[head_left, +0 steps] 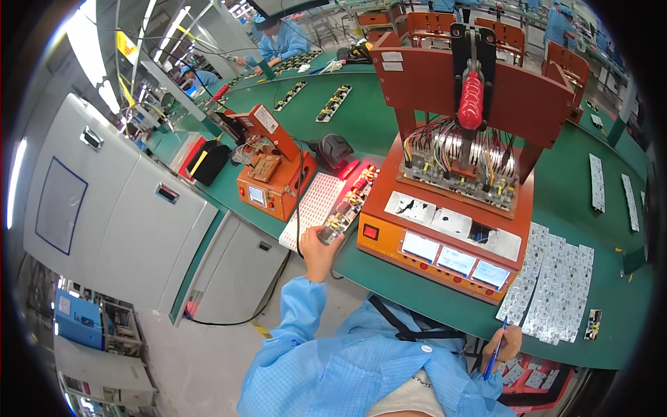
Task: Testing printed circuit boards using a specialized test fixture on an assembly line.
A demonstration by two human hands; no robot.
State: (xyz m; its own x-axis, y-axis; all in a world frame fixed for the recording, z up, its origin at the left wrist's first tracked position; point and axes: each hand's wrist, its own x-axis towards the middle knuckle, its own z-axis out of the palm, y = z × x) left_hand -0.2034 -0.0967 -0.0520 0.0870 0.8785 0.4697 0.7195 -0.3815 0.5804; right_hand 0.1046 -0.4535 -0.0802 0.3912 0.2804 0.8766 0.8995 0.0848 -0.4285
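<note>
Left hand [319, 253] grasps a circuit board [352, 203] at one end, right hand [509, 340] a pen [490, 366]; from here the board seems light, stiff, fragile, best held by its edges

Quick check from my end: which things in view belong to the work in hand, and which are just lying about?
Likely in use:
circuit board, held by the left hand
blue pen, in the right hand
black scanner-like device, red light beside it

Apparently lying about:
lone small board, near right
pale strips, far right
</note>
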